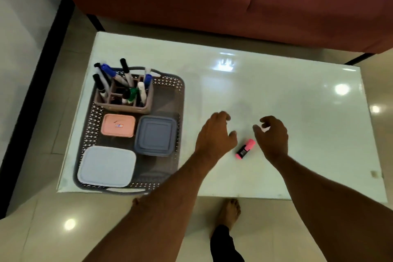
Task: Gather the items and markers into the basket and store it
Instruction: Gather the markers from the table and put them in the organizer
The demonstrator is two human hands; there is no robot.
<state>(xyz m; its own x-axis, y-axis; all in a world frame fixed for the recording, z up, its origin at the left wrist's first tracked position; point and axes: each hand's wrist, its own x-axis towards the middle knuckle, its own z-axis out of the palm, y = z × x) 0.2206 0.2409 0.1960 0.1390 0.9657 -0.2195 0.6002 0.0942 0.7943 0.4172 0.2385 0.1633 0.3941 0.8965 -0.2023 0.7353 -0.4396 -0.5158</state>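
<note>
Between the two hands, a pink highlighter (245,148) lies flat on the white bench (297,112), untouched. Left hand (214,134) hovers at its 9 o'clock, fingers loosely curled and holding nothing; right hand (273,134) hovers at its 2 o'clock, likewise loose. Well apart at 9 o'clock sits the gray basket (180,89), holding a marker caddy (125,103) with markers (141,91), a pink box (118,125), a blue-gray box (156,135) and a pale box (107,166).
</note>
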